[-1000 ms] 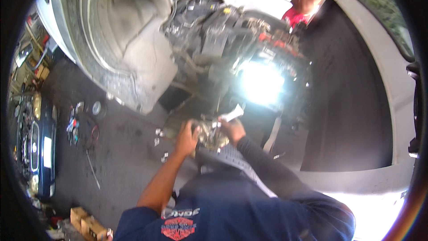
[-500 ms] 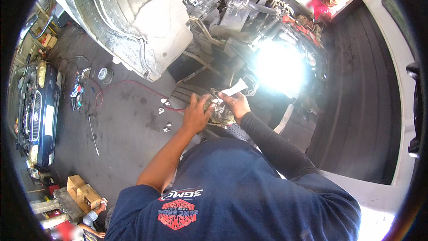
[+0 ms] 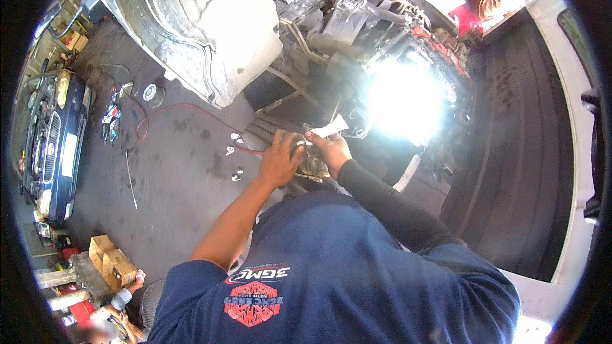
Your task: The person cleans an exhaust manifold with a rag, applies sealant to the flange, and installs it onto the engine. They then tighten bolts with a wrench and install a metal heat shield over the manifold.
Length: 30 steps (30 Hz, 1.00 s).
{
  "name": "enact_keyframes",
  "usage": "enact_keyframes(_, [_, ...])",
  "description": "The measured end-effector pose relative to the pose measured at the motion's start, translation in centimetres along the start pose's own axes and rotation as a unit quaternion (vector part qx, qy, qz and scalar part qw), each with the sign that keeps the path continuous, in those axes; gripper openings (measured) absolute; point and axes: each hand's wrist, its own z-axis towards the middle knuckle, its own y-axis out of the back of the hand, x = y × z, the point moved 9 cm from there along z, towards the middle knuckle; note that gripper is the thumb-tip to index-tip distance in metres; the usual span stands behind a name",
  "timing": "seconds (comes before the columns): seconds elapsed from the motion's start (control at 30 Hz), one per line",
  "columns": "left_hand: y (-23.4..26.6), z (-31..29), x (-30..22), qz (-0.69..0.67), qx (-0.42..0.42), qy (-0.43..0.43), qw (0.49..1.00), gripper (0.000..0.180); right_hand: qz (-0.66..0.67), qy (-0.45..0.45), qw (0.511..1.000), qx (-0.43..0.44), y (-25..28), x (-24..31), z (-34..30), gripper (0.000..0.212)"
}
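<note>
In front of my chest, my left hand [image 3: 280, 159] curls its fingers against the side of a small dull metal part [image 3: 312, 169] whose kind I cannot make out. My right hand [image 3: 331, 154] pinches a crumpled white paper wipe [image 3: 331, 127], which sticks up past the thumb and meets the metal part. My two hands are close together, and they hide much of the part. Beyond them lies a black tyre [image 3: 271, 132].
An open engine bay [image 3: 344, 16] with a grey fender liner [image 3: 210, 32] stands ahead, beside a glaring light [image 3: 405, 99]. A red hose [image 3: 191, 115], used wipes [image 3: 237, 174], a thin rod [image 3: 131, 181] and a can [image 3: 152, 93] lie left, near a blue car [image 3: 60, 146]. Other people are at the edges.
My hands have drawn slightly closer together, and the wipe is tilted a little differently. The view has shifted slightly. Near the lower left, another person has moved further into view.
</note>
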Motion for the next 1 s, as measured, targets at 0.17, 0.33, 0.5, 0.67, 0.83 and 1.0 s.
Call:
enact_keyframes(0.17, [0.0, -0.1, 0.1, -0.013, -0.028, -0.029, 0.999, 0.032, -0.011, -0.017, 1.000, 0.011, 0.9, 0.2, 0.0, 0.044])
enact_keyframes(0.33, [-0.4, -1.3, 1.1, 0.005, -0.032, -0.016, 0.999, 0.030, -0.008, 0.045, 0.999, -0.015, 3.7, 2.9, 1.4, 0.032])
enact_keyframes(0.5, [-0.4, -2.0, 0.4, -0.012, -0.039, -0.050, 0.998, 0.032, -0.232, 0.178, 0.956, 0.031, 3.8, 6.5, 3.5, 0.031])
enact_keyframes(0.67, [-0.4, -2.3, 0.1, -0.005, -0.041, -0.037, 0.998, 0.034, -0.325, 0.229, 0.916, 0.057, 1.9, 7.0, 4.3, 0.044])
enact_keyframes(0.83, [-0.7, -2.4, 0.1, -0.001, -0.036, -0.029, 0.999, 0.034, -0.433, 0.196, 0.879, 0.044, 1.4, 6.8, 4.8, 0.046])
enact_keyframes(1.0, [-0.9, -2.3, 0.1, 0.001, -0.029, -0.027, 0.999, 0.034, -0.472, 0.235, 0.847, 0.069, 0.1, 6.8, 5.1, 0.040])
